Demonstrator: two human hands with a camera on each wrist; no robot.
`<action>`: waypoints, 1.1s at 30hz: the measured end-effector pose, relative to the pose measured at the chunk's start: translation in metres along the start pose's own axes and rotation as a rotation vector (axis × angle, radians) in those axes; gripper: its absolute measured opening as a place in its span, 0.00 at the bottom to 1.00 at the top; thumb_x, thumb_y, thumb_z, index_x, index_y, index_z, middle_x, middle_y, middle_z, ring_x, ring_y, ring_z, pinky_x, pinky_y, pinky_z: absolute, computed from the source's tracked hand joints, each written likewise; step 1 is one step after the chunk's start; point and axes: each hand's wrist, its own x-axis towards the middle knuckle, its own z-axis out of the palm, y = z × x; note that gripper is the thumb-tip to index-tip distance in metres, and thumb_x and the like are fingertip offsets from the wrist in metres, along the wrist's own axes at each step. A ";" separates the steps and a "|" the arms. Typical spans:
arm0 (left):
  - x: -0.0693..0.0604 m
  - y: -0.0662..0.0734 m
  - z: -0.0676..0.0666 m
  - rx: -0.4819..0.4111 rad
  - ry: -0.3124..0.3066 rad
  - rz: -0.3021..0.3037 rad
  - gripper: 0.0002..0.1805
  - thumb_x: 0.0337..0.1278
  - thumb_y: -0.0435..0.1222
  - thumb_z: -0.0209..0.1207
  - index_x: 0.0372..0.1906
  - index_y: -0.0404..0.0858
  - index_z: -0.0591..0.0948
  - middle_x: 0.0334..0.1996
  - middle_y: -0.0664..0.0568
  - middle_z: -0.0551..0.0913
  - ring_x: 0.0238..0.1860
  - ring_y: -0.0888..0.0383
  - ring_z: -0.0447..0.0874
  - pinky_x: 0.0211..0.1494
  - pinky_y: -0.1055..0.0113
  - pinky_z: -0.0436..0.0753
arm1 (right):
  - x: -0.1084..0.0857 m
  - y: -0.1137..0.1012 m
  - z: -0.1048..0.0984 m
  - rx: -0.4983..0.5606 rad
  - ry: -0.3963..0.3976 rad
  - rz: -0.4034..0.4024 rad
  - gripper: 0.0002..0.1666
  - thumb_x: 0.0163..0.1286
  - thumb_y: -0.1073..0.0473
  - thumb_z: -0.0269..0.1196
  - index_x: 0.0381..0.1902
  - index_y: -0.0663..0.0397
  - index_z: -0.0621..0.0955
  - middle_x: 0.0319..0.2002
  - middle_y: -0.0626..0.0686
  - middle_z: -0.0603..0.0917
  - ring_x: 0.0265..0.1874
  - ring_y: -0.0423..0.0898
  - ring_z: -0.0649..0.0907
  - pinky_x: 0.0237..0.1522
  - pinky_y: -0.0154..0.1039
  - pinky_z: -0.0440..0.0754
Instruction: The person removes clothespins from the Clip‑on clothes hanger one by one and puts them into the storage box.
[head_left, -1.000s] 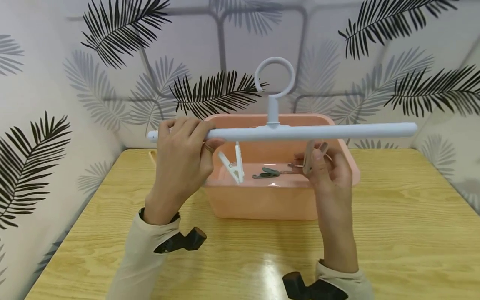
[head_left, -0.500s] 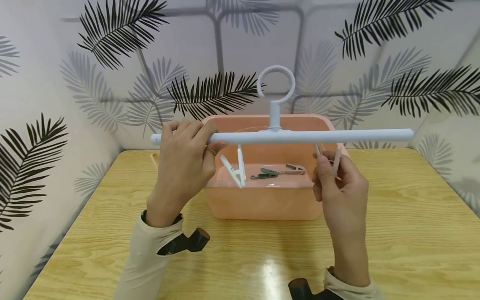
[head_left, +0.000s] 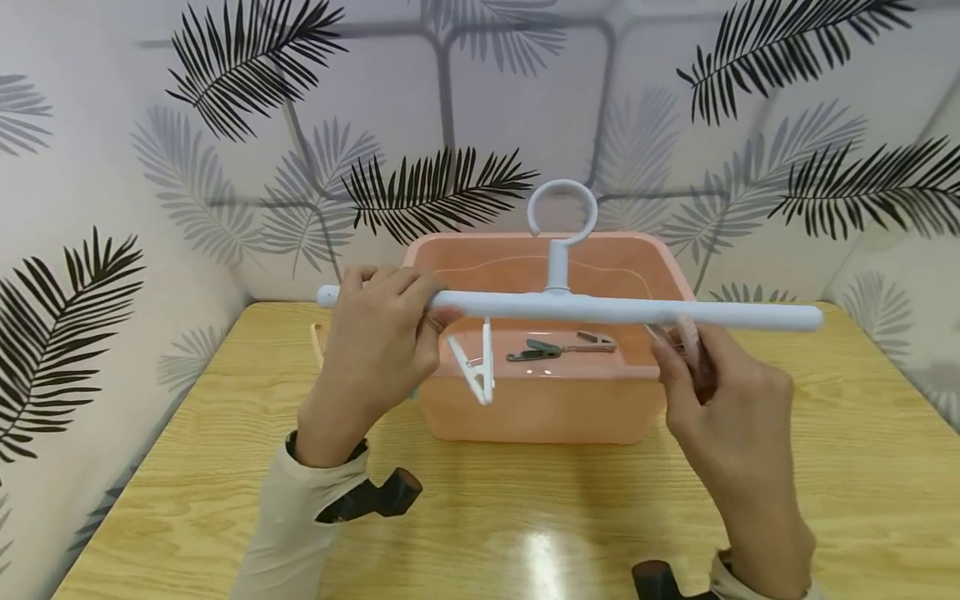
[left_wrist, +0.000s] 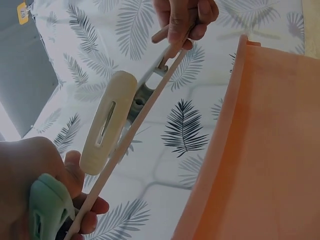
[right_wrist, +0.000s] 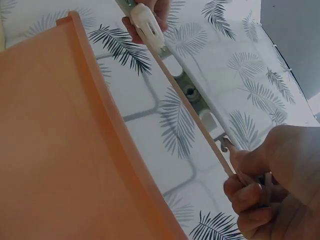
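Note:
A pale blue bar hanger (head_left: pixel 558 306) with a ring-shaped hook is held level in front of the basin. My left hand (head_left: pixel 382 354) grips its bar near the left end. A white clip (head_left: pixel 476 371) hangs from the bar just right of that hand, and a green clip (left_wrist: pixel 50 207) sits close by the hand in the left wrist view. Under the bar's right part, my right hand (head_left: pixel 738 421) pinches a pale clip (head_left: pixel 690 343) with its handles pointing up. How the clip meets the bar is partly hidden by the fingers.
Behind the hanger, a peach plastic basin (head_left: pixel 532 410) stands on the wood-grain table (head_left: pixel 480 517). In it lie a green clip (head_left: pixel 538 350) and a brownish clip (head_left: pixel 596 343). A yellowish piece (head_left: pixel 318 343) shows left of the left hand. Leaf-patterned cloth covers the wall.
The hanger has come lower, its right side dipping. My right hand has moved right and out of the basin with the clip, up against the bar. My left hand keeps its grip.

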 end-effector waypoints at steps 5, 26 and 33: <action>-0.001 0.005 0.004 0.004 0.015 -0.033 0.13 0.60 0.42 0.63 0.32 0.34 0.81 0.27 0.48 0.82 0.33 0.49 0.81 0.47 0.49 0.70 | -0.003 -0.003 0.010 -0.026 0.094 0.018 0.10 0.62 0.67 0.67 0.29 0.69 0.77 0.14 0.53 0.70 0.12 0.40 0.66 0.17 0.25 0.61; -0.016 -0.010 -0.002 0.046 -0.056 -0.129 0.12 0.55 0.41 0.67 0.32 0.35 0.84 0.26 0.47 0.83 0.31 0.48 0.81 0.43 0.50 0.71 | 0.001 -0.004 0.016 -0.157 -0.066 -0.106 0.12 0.57 0.71 0.70 0.37 0.63 0.79 0.24 0.59 0.83 0.17 0.54 0.81 0.17 0.51 0.74; -0.018 -0.013 -0.006 0.035 0.016 -0.153 0.12 0.53 0.40 0.68 0.32 0.34 0.84 0.29 0.46 0.84 0.33 0.47 0.81 0.44 0.50 0.70 | 0.005 0.009 -0.005 -0.055 -0.236 -0.084 0.15 0.52 0.69 0.74 0.35 0.63 0.79 0.23 0.55 0.85 0.17 0.41 0.82 0.19 0.30 0.76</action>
